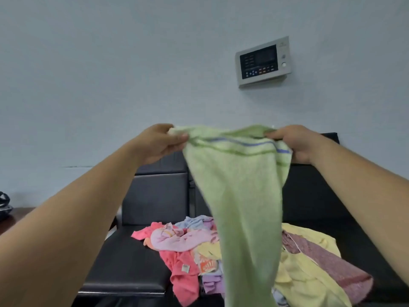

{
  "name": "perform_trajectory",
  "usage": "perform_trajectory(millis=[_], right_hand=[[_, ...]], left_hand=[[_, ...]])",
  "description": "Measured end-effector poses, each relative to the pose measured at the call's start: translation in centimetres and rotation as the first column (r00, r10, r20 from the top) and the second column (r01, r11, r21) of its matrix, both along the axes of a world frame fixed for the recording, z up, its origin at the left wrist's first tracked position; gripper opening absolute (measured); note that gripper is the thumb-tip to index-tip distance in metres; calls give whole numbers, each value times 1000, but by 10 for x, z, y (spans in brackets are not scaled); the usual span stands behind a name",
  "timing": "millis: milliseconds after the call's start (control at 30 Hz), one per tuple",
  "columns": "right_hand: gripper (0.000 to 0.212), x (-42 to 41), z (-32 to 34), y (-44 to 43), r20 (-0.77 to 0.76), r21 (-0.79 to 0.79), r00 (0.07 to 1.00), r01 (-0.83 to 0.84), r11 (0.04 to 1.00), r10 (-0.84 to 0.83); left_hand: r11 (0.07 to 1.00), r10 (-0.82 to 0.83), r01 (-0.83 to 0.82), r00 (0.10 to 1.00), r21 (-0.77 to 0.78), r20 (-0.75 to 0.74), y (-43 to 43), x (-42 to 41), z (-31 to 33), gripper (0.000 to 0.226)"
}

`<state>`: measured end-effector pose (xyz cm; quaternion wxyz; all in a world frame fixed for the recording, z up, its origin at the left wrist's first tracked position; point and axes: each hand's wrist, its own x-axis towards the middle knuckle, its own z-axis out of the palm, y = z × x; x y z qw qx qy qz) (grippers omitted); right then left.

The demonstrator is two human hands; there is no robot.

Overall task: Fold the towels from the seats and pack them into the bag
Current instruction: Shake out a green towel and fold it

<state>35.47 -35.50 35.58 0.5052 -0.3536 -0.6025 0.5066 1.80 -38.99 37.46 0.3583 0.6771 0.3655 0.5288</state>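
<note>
A light green terry towel (239,196) with blue stripes is held up; its top corners are pinched by the left hand (158,142) and the right hand (294,142). Below, a heap of coloured towels (188,247) is spread on the black padded seats (124,267).

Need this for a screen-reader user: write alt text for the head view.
A person's left hand and right hand hold up a light green striped terry towel by its top corners, so it hangs down. Below it a heap of pink, yellow, lilac and maroon towels lies on black padded seats, before a pale wall with a grey control panel.
</note>
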Motion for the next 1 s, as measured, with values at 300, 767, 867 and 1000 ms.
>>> perform_trajectory(millis=[300,767,867,1000], right_hand=[[19,8,-61,17,580,322,716,238,916,-389],[26,19,-114,60,427,174,790,406,897,-440],[18,15,-119,64,352,169,807,445,880,-475],[11,2,-122,68,283,145,848,424,894,-448]], left_hand=[[905,357,-383,451,184,-818,22,-23,-76,27],[933,312,-323,511,158,-801,46,-24,-112,25],[934,202,-355,421,44,-885,48,-27,-114,32],[936,165,-334,697,-113,-698,51,-25,-123,15]])
